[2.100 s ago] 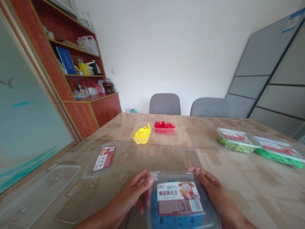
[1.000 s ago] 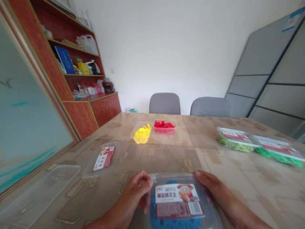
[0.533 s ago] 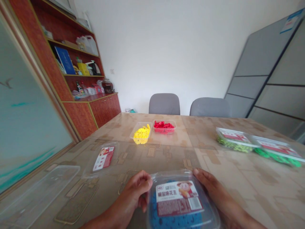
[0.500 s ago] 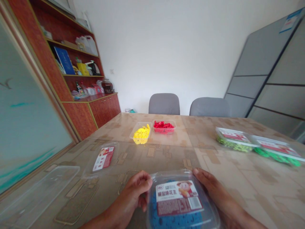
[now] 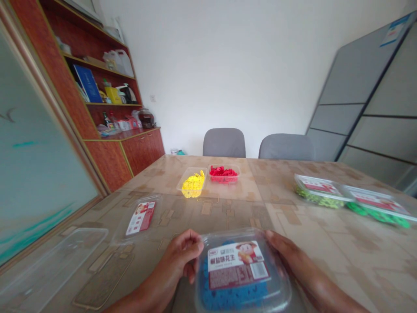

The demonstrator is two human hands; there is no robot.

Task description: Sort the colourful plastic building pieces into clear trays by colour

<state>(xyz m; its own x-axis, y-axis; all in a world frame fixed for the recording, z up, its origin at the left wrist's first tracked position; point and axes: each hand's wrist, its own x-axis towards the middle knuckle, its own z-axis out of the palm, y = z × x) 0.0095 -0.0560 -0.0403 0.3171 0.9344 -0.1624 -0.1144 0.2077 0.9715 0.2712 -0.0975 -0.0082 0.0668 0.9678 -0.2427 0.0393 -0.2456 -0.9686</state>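
A clear plastic box [image 5: 276,287] with a lid and a red-and-white label is close in front of me, with blue pieces inside showing through. My left hand [image 5: 184,256] grips its left edge, thumb on top and fingers curled at the side. Against the right edge lies my right hand [image 5: 289,261], its fingertips at the far right corner and partly hidden. To the left on the table is a clear lid [image 5: 153,226] with a similar label. Farther left rests a clear plastic tray or lid [image 5: 58,261].
Toward the far side of the patterned table [image 5: 234,208] stand an open box of yellow pieces [image 5: 193,184] and one of red pieces [image 5: 224,174]. At right are lidded boxes of light green pieces [image 5: 321,191] and green pieces [image 5: 378,206]. Grey chairs [image 5: 224,142] stand behind.
Both hands and the box of blue pieces have shifted slightly left and away from me. The other boxes and lids stay where they were.
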